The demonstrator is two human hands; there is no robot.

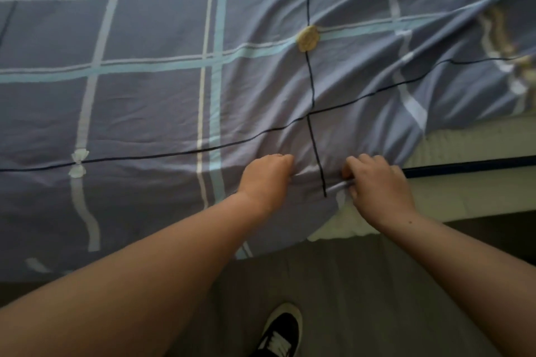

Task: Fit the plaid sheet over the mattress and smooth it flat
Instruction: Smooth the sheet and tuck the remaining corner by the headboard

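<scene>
The plaid sheet (150, 113), grey-blue with white, light blue and dark lines, covers most of the bed and hangs over its near edge. At the right the bare white mattress (470, 142) with dark piping shows where the sheet stops short. My left hand (266, 177) is closed on a fold of sheet at the near edge. My right hand (377, 182) grips the bunched sheet edge beside it, at the boundary with the bare mattress. Wrinkles fan out from both hands toward the far right.
A yellow round motif (308, 38) is printed on the sheet above my hands. A white cloth corner (342, 226) hangs below my right hand. Grey floor (362, 284) lies in front of the bed, with a dark shoe (280, 333) on it.
</scene>
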